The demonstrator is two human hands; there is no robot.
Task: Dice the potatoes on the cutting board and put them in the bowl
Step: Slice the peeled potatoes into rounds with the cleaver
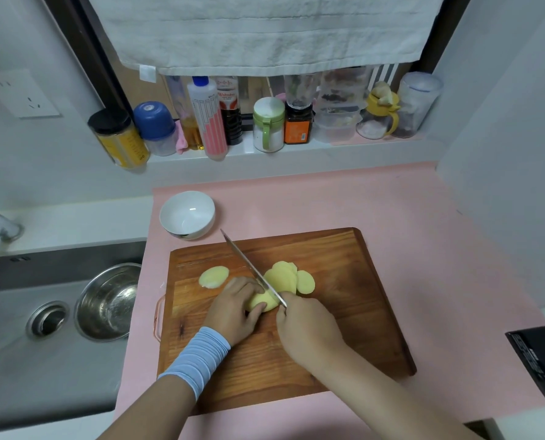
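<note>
Gripping knife (pixel 253 270), left hand (pixel 236 308) curled on potato (pixel 263 302)

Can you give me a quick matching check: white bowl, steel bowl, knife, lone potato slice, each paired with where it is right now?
Things:
1. white bowl
2. steel bowl
3. knife
4. lone potato slice

Places:
A. in the sink
B. held by the right hand, blade across the potato
C. on the pink mat beyond the board
D. on the board, left of the blade

Pairs: 1-C, 2-A, 3-B, 4-D
</note>
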